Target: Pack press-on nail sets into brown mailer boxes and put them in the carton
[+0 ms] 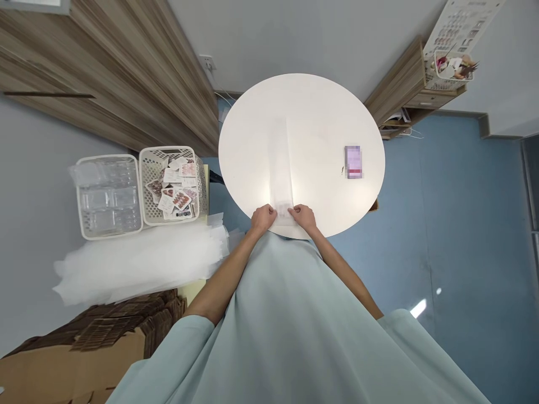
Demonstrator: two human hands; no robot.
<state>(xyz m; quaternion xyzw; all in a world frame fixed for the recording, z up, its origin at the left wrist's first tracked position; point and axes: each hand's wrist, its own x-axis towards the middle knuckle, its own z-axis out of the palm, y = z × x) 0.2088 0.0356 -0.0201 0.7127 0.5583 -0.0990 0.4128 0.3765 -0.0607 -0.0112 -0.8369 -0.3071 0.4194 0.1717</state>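
A long strip of translucent white wrapping sheet (279,160) lies across the round white table (328,101), running from the near edge toward the far side. At its near end sits a small clear, flat item (284,210), partly covered by the sheet; its kind cannot be made out. My left hand (264,217) pinches the sheet's near end on the left side. On the right side, my right hand (303,216) has thumb and fingers closed on the same end. Both hands rest close to the table's near edge.
A phone-like pixelated purple object (353,162) lies on the table's right. Left of the table stand a basket of printed cards (202,185) and a basket of clear plastic boxes (140,210). Stacked white sheets (143,261) and folded cardboard (105,353) are nearer me.
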